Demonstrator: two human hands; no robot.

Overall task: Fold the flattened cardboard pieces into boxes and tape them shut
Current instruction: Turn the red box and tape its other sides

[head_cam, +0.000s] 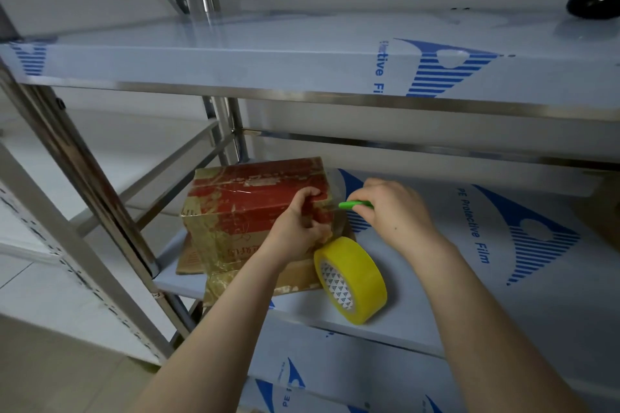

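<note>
1 red box (255, 198) lies on flattened cardboard (295, 275). The left hand (298, 221) grips its right end. The right hand (392, 208) is clenched on 1 green-handled tool (355, 204). 1 yellow tape roll (352, 278) stands near.

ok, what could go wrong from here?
1. The green-handled cutter in the right hand points toward the left hand, which grips the red box at its end; a slip could nick fingers.
2. The tape roll stands on edge near the front of the shelf; once cut free it may roll off.
3. The box sits on flattened cardboard, so it could slide.
</note>
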